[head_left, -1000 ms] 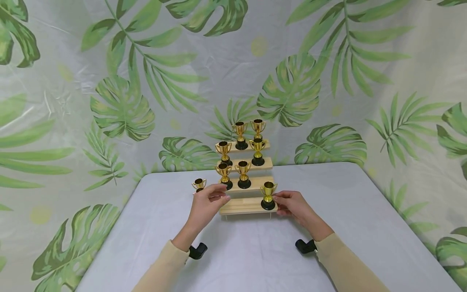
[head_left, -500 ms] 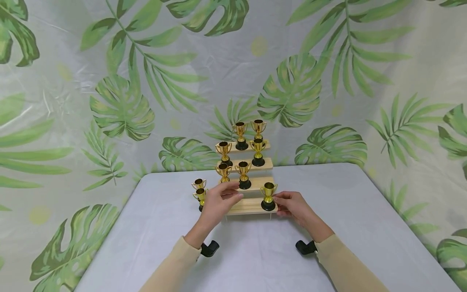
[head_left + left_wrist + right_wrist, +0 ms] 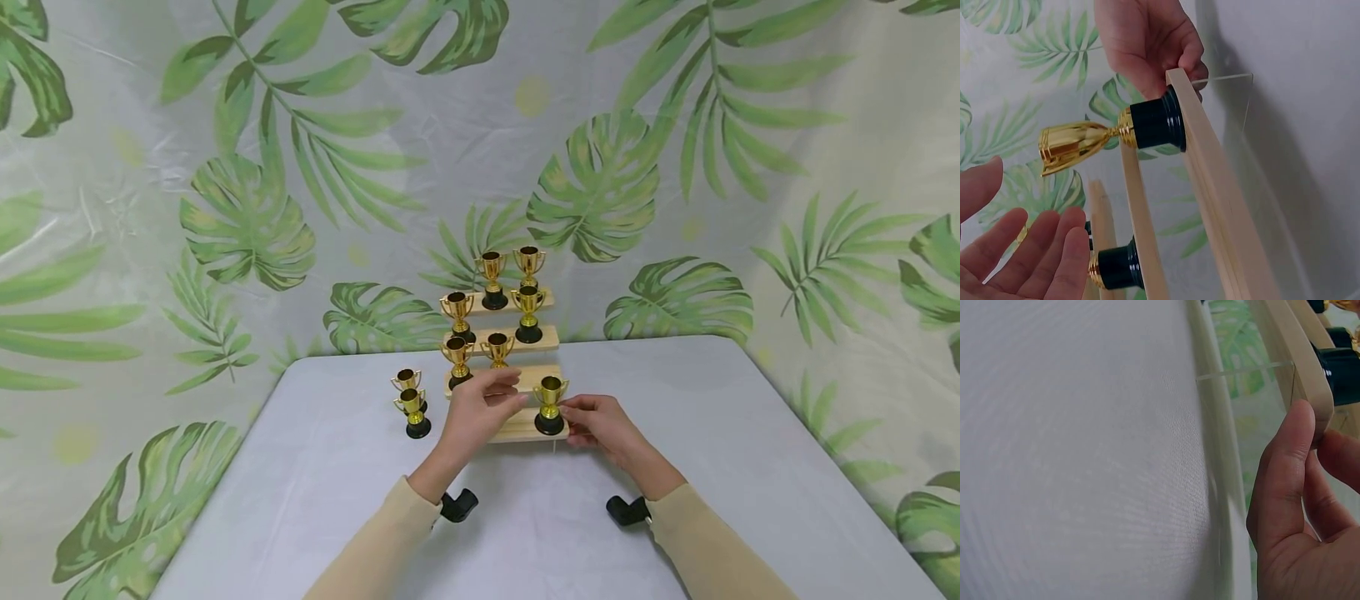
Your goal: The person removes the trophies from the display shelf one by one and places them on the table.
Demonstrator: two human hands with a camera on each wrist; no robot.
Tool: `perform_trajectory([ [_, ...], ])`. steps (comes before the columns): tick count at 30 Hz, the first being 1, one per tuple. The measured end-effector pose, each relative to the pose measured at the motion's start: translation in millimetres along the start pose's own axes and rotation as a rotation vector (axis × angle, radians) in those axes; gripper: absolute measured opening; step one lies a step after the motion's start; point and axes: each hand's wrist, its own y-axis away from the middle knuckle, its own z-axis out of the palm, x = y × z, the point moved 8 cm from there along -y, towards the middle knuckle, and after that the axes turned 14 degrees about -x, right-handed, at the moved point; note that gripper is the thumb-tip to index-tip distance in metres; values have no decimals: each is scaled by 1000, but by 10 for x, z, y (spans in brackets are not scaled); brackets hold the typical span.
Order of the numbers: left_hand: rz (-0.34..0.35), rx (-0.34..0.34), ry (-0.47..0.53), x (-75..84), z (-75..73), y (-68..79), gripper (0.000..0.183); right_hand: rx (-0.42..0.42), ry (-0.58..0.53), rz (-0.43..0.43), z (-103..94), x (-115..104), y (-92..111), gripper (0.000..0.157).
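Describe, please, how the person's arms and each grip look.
The sleeves are long, plain and beige. A black, bent piece sticks out beside each sleeve's end. The left grip and right grip are bare, without gloves.

One right hand [image 3: 609, 432], one left hand [image 3: 474, 417], nine gold trophy cups [image 3: 551, 405], one beside the right hand's grip, six behind it, two left of it, four wooden tiers [image 3: 517, 428], two black wrist cameras [image 3: 626, 510], two beige sleeves [image 3: 712, 546], one table [image 3: 555, 542], one leaf-print backdrop [image 3: 465, 142].

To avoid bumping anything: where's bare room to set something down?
The table is bare left of the two trophies standing on it and right of the right hand. The stand is crowded: trophies on every tier, left hand nearby.
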Motion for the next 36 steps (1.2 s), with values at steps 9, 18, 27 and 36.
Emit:
perform_trajectory([
  [9, -4, 4, -7, -6, 169, -149, 38, -19, -2, -3, 3, 11, -17, 27],
  [18, -21, 7, -52, -19, 314, -265, 40, 19, 12, -4, 4, -5, 7, 27],
  [27, -54, 29, -140, -17, 404, -293, 43, 15, 4, -10, 14, 13, 10, 28],
  [36, -59, 42, -162, -25, 433, -313, 37, -6, 6, -21, 36, -63, 60, 26],
])
